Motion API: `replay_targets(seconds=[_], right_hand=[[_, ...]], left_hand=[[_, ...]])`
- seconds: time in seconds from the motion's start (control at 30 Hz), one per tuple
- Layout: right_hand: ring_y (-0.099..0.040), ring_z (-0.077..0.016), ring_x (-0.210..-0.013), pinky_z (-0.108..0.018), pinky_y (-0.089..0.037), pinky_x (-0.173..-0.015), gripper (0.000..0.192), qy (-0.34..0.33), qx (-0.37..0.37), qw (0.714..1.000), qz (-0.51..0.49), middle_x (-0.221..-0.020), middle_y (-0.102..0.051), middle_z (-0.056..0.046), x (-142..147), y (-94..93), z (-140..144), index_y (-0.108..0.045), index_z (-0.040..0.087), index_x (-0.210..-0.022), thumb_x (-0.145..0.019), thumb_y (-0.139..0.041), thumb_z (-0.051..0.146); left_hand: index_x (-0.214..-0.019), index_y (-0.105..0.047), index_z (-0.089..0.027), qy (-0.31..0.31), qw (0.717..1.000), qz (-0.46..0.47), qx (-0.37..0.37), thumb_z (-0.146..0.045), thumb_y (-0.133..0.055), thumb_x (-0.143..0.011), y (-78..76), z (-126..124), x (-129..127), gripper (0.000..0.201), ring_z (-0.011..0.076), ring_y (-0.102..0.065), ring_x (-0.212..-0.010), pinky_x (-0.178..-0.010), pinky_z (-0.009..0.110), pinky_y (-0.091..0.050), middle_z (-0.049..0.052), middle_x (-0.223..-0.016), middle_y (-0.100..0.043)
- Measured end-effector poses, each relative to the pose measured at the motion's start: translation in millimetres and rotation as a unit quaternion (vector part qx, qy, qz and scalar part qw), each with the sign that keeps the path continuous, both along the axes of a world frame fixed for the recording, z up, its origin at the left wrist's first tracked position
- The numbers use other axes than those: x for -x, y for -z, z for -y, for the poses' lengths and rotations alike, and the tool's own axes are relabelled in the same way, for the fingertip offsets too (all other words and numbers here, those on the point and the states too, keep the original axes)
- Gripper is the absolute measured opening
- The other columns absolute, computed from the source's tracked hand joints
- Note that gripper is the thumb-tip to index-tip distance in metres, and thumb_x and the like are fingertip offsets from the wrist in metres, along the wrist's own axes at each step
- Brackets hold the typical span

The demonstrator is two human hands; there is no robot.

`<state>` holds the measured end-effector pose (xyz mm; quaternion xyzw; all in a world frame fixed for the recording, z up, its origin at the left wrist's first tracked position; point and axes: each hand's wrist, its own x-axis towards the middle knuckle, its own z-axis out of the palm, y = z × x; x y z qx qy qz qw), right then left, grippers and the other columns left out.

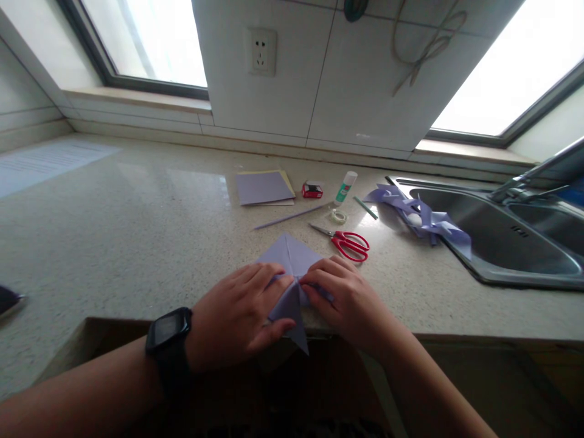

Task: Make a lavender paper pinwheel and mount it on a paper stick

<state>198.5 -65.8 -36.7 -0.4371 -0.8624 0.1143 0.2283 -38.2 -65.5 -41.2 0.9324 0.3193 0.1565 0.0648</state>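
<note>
A purple sheet of folded paper lies at the counter's front edge, with one pointed flap hanging over it. My left hand holds the paper down, its fingers across the left side and the thumb lower by the hanging flap. On the right side, my right hand pinches the paper near its middle with bent fingers. Part of the paper is hidden under both hands. Just beyond my right hand rest red-handled scissors, with a small roll of clear tape behind them.
Further back are stacked purple and yellow paper, a purple stick, a small red box, a glue stick and a green strip. Purple paper pinwheels overlap the metal sink's rim on the right.
</note>
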Motion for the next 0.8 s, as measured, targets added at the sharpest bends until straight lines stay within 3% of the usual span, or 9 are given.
replay_targets(seconds=[0.37, 0.7, 0.8], right_hand=[[-0.056, -0.0282, -0.101, -0.051, -0.046, -0.092, 0.031, -0.002, -0.044, 0.997, 0.067, -0.112, -0.065, -0.008, -6.4, -0.6, 15.2, -0.068, 0.026, -0.127, -0.098, -0.062, 0.033], [-0.061, -0.026, -0.101, -0.046, -0.047, -0.094, 0.039, -0.022, -0.088, 0.995, 0.042, -0.117, -0.072, -0.008, -10.8, 5.8, 15.8, -0.053, 0.02, -0.139, -0.101, -0.06, 0.025], [-0.064, -0.0247, -0.098, -0.045, -0.049, -0.091, 0.034, -0.014, -0.106, 0.994, 0.009, -0.109, -0.074, -0.009, -10.8, 9.9, 16.2, -0.052, 0.019, -0.134, -0.101, -0.06, 0.023]], left_hand=[[-0.138, -0.055, -0.013, -0.006, 1.0, -0.01, 0.019, -0.052, -0.047, -0.101, 0.2, -0.6, 0.1, 0.054, 0.033, -0.058, -0.114, -0.099, 0.053, -0.052, 0.018, -0.127, -0.06], [-0.137, -0.056, -0.012, -0.007, 1.0, -0.009, 0.012, -0.048, -0.049, -0.102, 1.7, 0.3, 0.0, 0.05, 0.0332, -0.058, -0.116, -0.1, 0.054, -0.052, 0.017, -0.129, -0.06], [-0.135, -0.056, -0.013, -0.001, 1.0, -0.008, 0.015, -0.047, -0.047, -0.102, 0.3, -0.4, -0.9, 0.049, 0.0325, -0.058, -0.114, -0.098, 0.053, -0.053, 0.017, -0.127, -0.061]])
